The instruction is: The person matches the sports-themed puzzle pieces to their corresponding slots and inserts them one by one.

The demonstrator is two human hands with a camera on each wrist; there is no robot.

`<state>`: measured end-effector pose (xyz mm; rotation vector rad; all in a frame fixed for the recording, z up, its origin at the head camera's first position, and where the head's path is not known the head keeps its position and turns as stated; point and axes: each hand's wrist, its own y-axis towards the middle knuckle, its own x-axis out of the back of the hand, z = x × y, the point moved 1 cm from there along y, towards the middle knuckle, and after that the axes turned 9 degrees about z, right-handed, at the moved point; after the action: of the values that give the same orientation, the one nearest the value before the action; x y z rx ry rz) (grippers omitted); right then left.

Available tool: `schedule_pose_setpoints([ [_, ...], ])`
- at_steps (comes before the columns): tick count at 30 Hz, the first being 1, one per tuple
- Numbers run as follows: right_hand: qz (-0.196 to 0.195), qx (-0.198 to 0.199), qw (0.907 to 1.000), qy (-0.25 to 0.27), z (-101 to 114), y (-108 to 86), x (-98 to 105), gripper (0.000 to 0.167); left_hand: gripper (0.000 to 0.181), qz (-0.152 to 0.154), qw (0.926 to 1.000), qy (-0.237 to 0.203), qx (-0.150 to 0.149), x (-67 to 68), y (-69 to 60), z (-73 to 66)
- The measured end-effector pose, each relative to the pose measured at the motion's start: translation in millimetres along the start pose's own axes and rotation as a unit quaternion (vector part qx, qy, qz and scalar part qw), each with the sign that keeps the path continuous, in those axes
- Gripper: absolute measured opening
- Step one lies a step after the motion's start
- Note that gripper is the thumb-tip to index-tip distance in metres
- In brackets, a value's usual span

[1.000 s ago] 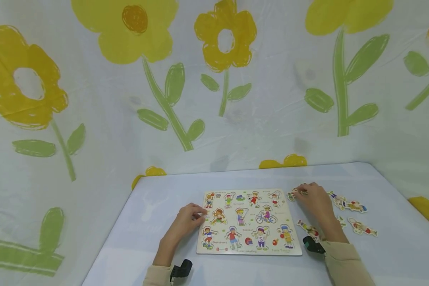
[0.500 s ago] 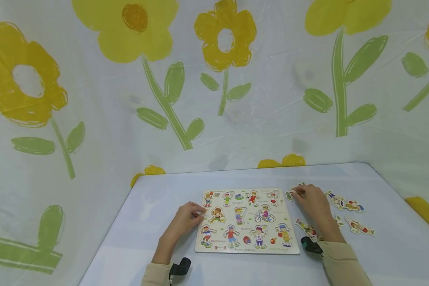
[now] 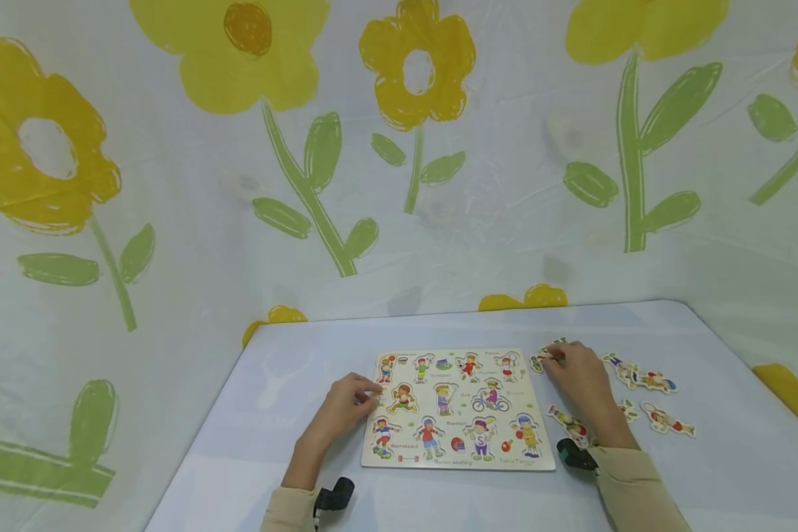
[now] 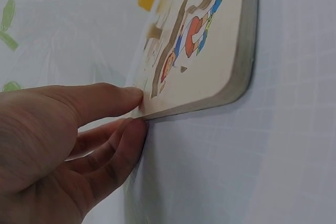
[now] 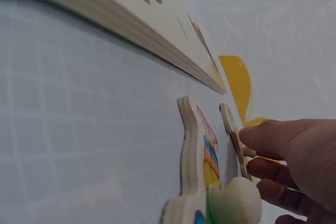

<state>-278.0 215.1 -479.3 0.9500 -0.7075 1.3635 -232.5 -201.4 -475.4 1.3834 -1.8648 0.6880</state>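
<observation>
A cream wooden puzzle board [image 3: 424,403] with figures of children playing sports lies flat on the table. My left hand [image 3: 342,406] holds its left edge. In the left wrist view the thumb [image 4: 113,98] lies on the top face of the board [image 4: 210,80] and the fingers sit against its side. Just past the board's far right corner, my right hand [image 3: 581,373] pinches a small cut-out puzzle piece [image 3: 538,363], partly hidden by the fingers. In the right wrist view that piece [image 5: 227,116] stands at the thumb and fingertips.
Right of the board lie several loose puzzle pieces: one by the right wrist [image 3: 568,425], a touching pair [image 3: 638,375], and a racket figure [image 3: 668,420]. One nearby piece in the right wrist view has a pale knob [image 5: 237,199]. A flower-printed curtain [image 3: 505,185] stands behind the table.
The view has shifted slightly. Both hands keep their places, the left at the board's edge and the right on the puzzle piece.
</observation>
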Motion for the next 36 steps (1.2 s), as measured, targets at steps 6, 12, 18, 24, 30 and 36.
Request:
schedule_pose_setpoints([
  [6, -0.005, -0.005, 1.0000, -0.001, -0.8, 0.7, -1.3, 0.029, 0.019, -0.003, 1.0000, 0.000, -0.007, -0.2, 0.4, 0.3],
  [12, -0.013, -0.003, 0.9999, -0.006, -2.5, -1.1, -0.5, 0.024, 0.019, -0.005, 1.0000, 0.001, -0.006, -0.7, 0.1, 0.4],
  [18, -0.011, -0.003, 0.9999, -0.002, -2.8, -1.9, 0.6, 0.021, 0.019, -0.005, 1.0000, 0.002, -0.006, 0.1, -0.6, 0.3],
  [24, -0.006, -0.007, 0.9999, 0.005, -2.6, -2.5, 0.0, 0.021, 0.019, -0.006, 1.0000, 0.002, -0.007, -1.0, -1.3, 0.3],
  [30, -0.002, -0.010, 0.9999, 0.003, -2.7, -1.8, -1.0, 0.020, 0.019, -0.008, 0.9999, 0.003, -0.006, -0.5, -2.0, -0.8],
  [36, -0.006, -0.006, 1.0000, 0.004, -3.9, -0.5, 0.0, 0.021, 0.019, -0.011, 0.9999, 0.004, -0.006, -0.4, -1.8, -2.1],
])
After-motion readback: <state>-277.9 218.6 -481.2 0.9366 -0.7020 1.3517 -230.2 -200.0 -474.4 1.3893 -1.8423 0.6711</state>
